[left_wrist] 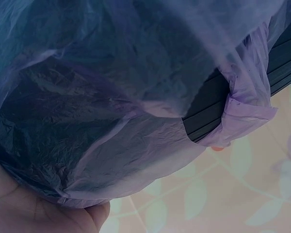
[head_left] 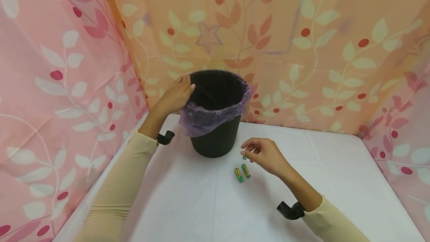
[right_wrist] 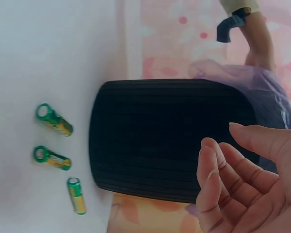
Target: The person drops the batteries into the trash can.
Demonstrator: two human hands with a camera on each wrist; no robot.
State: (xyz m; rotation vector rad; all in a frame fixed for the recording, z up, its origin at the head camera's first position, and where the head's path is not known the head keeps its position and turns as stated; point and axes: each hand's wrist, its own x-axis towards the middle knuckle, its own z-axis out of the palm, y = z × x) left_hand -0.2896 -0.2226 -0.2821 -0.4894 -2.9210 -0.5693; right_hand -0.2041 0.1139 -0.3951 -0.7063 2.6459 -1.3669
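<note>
A black ribbed trash bin [head_left: 216, 141] stands upright on the white table, its mouth lined with a thin purple plastic bag [head_left: 205, 122] folded over the rim. My left hand [head_left: 176, 94] holds the left side of the lined rim; in the left wrist view part of the hand [left_wrist: 39, 213] shows against the bag's edge. To the right of the bin, my right hand [head_left: 265, 154] hovers with loosely bent fingers, holding nothing. Below it lie two green-and-yellow batteries [head_left: 239, 175]; a third battery [head_left: 244, 157] is partly hidden behind its fingertips. All three batteries [right_wrist: 76, 196] show in the right wrist view.
A white cloth covers the table [head_left: 188, 204]. Behind it hangs an orange leaf-patterned curtain [head_left: 285, 85], close to the bin's back, with a pink leaf-patterned curtain [head_left: 67, 96] along the left. Each wrist carries a black camera mount [head_left: 290, 210].
</note>
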